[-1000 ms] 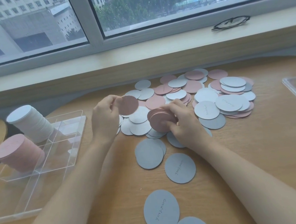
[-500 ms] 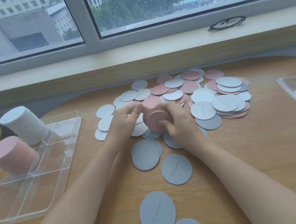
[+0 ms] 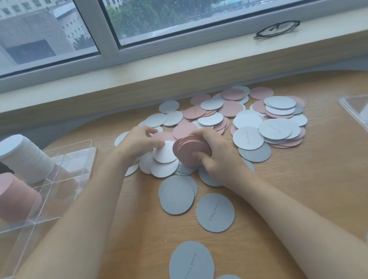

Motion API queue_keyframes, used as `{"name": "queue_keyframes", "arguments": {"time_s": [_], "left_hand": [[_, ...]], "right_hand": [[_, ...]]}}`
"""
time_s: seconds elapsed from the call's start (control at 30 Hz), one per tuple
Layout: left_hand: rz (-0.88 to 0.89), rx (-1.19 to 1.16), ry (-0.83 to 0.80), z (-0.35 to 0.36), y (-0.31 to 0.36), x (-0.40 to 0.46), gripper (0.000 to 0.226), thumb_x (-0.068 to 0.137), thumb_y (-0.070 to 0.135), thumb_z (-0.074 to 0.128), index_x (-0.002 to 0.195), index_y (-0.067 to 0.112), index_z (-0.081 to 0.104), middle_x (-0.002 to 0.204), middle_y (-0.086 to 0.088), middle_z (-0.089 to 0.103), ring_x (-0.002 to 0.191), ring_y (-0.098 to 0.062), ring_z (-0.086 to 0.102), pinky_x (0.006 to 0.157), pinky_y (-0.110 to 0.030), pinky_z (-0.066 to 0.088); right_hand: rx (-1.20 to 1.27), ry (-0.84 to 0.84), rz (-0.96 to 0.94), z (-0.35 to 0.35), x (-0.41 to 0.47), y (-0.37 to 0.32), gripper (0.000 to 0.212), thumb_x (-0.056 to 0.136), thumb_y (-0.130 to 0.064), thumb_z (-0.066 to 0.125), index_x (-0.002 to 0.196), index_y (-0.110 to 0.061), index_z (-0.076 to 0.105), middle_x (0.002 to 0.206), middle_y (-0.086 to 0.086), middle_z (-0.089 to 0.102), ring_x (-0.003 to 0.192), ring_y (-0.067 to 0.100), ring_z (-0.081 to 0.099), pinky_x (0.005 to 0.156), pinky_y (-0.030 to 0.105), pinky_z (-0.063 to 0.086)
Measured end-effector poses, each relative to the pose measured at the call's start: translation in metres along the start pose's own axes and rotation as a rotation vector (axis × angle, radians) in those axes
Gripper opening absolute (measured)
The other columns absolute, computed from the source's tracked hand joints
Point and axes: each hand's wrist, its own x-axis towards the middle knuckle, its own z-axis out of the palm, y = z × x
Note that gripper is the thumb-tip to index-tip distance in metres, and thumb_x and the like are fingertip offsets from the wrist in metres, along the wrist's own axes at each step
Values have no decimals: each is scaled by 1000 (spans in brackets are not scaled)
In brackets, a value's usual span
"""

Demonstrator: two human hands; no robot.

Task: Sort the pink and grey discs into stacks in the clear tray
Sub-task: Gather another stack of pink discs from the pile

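Right hand [image 3: 220, 158] is grasping a tilted bundle of pink discs [image 3: 189, 151] above the tabletop [image 3: 298, 195] pile; left hand [image 3: 139, 141] is pinching another pink disc [image 3: 163, 137]. A loosening grip could be letting the bundle fan out.

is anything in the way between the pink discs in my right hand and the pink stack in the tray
Only your left forearm crosses that path. The right hand grips the pink bundle; the pink stack stands in the clear tray.

Tray [image 3: 82, 156] at left edge of worktop [image 3: 320, 188], two stacks [image 3: 25, 160] standing in its far compartments. Loose heap of discs [image 3: 256, 120] centre-rear, single discs [image 3: 215, 213] strewn nearer. Second tray [image 3: 357, 109] at right edge. Spectacles [image 3: 277, 29] on windowsill behind.
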Motion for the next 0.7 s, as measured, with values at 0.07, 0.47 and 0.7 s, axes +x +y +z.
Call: {"name": "queue_keyframes", "arguments": {"time_s": [0.07,0.47,0.7], "left_hand": [[-21,-79,-46,-5,3,-8,37,87,9,73,122,14,63,90,-1,59,73,-13,57,63,-25,40],[-17,-526,75,-6,-18,-44,16,90,8,63,103,19,62,94,1,65,82,-15,55,74,-32,36],[-26,-843,159,1,-30,-51,17,92,9,58,102,22,64,89,5,68,73,-10,55,64,-27,36]], "right_hand": [[15,-8,8,0,0,-1,41,84,-3,67,123,-12,59,113,1,61,99,10,49,84,0,31],[69,-12,-2,-1,-1,-2,42,83,0,66,121,-15,59,109,-9,59,98,4,52,84,7,38],[67,-9,-10,0,0,0,40,83,-2,67,120,-15,60,111,-3,63,100,13,57,86,21,45]]}}
